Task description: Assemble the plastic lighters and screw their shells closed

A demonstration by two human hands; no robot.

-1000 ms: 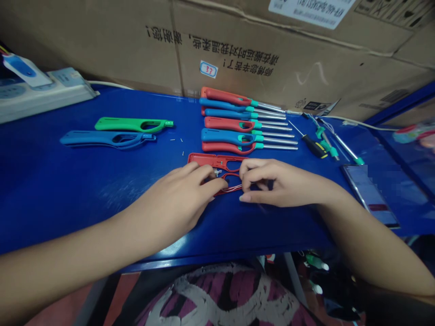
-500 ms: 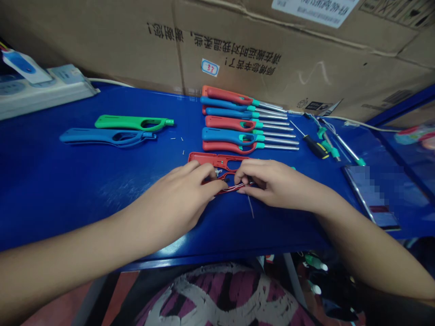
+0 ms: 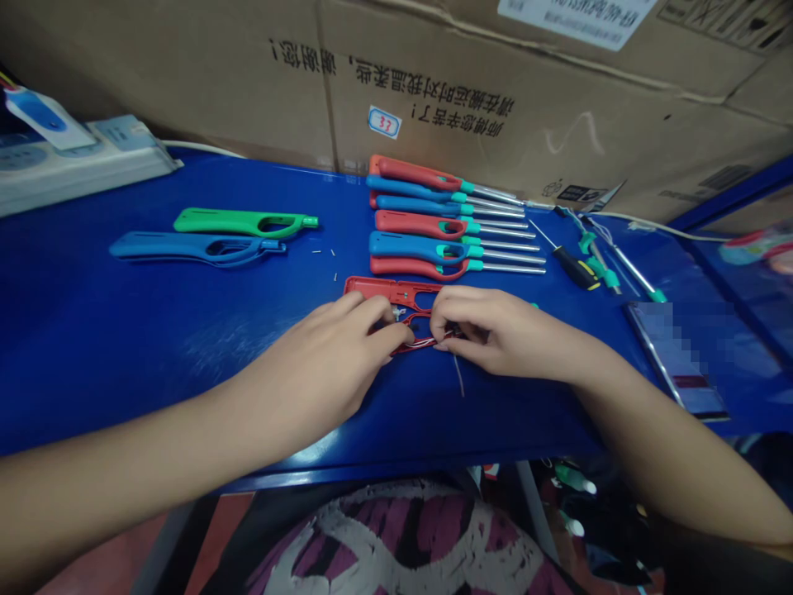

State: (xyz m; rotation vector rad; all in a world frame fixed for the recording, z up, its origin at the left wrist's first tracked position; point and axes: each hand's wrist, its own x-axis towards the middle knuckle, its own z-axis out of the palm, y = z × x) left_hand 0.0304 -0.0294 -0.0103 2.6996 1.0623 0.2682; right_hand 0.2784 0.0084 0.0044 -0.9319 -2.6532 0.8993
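Observation:
Two red lighter casing halves lie one behind the other on the blue table. The far red half [image 3: 377, 288] shows its inner side, with a finger-hole at its right. The near half is mostly covered by my fingers, and thin wires [image 3: 424, 342] run along it. My left hand [image 3: 353, 339] grips the left part of the near half, thumb and fingers closed. With fingertips pinched, my right hand [image 3: 474, 330] is at the wires and the right part of that half. A thin pale wire end [image 3: 459, 376] sticks out below it toward me.
Several red and blue lighters [image 3: 421, 223] with metal tubes lie behind my hands. Green [image 3: 216, 221] and blue [image 3: 167, 249] casings lie left, near tiny screws [image 3: 333, 253]. Rightward are a screwdriver [image 3: 575, 268], tube parts [image 3: 632, 268] and a phone [image 3: 678, 364]. A cardboard box [image 3: 434, 49] stands behind.
My right fingers have shifted very slightly along the near casing half, and the wires beside them show a little differently. My left hand stays in place.

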